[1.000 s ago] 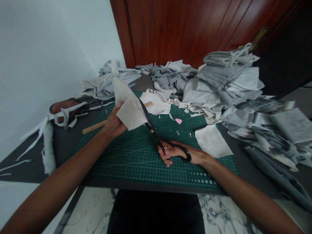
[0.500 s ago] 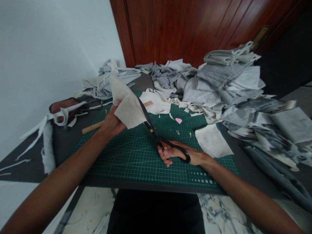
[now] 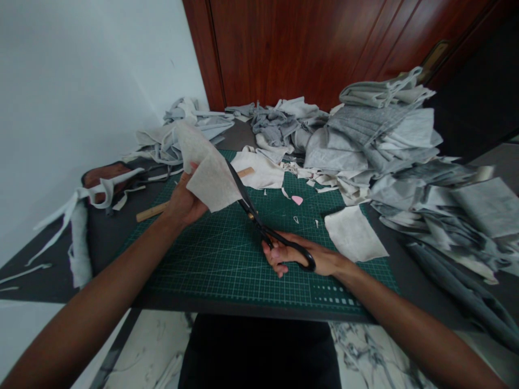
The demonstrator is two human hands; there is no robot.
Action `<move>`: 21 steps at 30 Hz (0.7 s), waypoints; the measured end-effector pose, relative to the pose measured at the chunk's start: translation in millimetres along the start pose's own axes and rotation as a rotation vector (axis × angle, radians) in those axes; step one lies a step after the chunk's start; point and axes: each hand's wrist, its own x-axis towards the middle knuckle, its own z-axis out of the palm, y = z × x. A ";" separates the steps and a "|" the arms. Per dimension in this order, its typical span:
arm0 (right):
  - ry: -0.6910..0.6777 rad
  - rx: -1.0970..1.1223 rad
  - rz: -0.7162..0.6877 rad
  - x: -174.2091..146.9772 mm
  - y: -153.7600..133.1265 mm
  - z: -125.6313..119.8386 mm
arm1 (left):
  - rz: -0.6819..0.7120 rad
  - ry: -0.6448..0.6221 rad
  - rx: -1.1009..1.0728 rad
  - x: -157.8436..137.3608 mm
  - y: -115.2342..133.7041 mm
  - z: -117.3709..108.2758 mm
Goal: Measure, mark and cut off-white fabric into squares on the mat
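Note:
My left hand [image 3: 185, 201] grips a folded piece of off-white fabric [image 3: 214, 181] and holds it up above the cutting mat. Black scissors [image 3: 252, 214] are in my right hand [image 3: 290, 253], with fingers and thumb through the handles. Their blades reach up and left along the right edge of the held fabric. Beneath both hands lies the green cutting mat [image 3: 227, 270] with its printed grid. A square off-white fabric piece [image 3: 356, 234] rests on the mat to the right of the scissors.
A pink chalk piece [image 3: 297, 200] and small scraps lie on the mat. A wooden ruler [image 3: 152, 212] runs behind my left hand. Grey fabric piles [image 3: 365, 129] stand at the back and right. Fabric strips [image 3: 81, 237] lie at the left.
My left hand and the held fabric have shifted slightly to the left. The scissors have moved a little left and up with them. The things on the table have stayed put.

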 end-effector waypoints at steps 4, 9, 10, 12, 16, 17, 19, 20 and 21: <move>0.005 0.002 0.000 0.1 1.0 0.1 | 0.003 0.058 0.024 -0.6 1.4 2.9; 0.010 -0.016 -0.014 0.5 1.6 0.6 | 0.015 0.046 0.012 -0.1 1.5 2.9; 0.011 -0.024 -0.016 0.4 1.5 0.7 | 0.014 0.049 0.016 -0.5 1.7 3.2; 0.011 -0.035 -0.022 0.0 0.8 1.1 | 0.009 0.061 0.027 -1.5 2.2 4.4; 0.016 -0.052 -0.031 -0.7 0.2 1.8 | 0.017 0.099 0.042 -3.3 3.7 8.0; 0.017 -0.055 -0.031 -0.6 0.5 1.9 | 0.019 0.105 0.046 -3.4 4.2 8.5; 0.019 -0.057 -0.032 -0.4 1.5 1.8 | 0.029 0.116 0.047 -3.0 5.1 8.1; 0.018 -0.056 -0.033 -0.3 2.0 1.7 | 0.037 0.121 0.043 -2.4 5.5 7.0; 0.019 -0.054 -0.034 -0.1 2.4 1.7 | 0.044 0.121 0.037 -1.6 5.9 5.1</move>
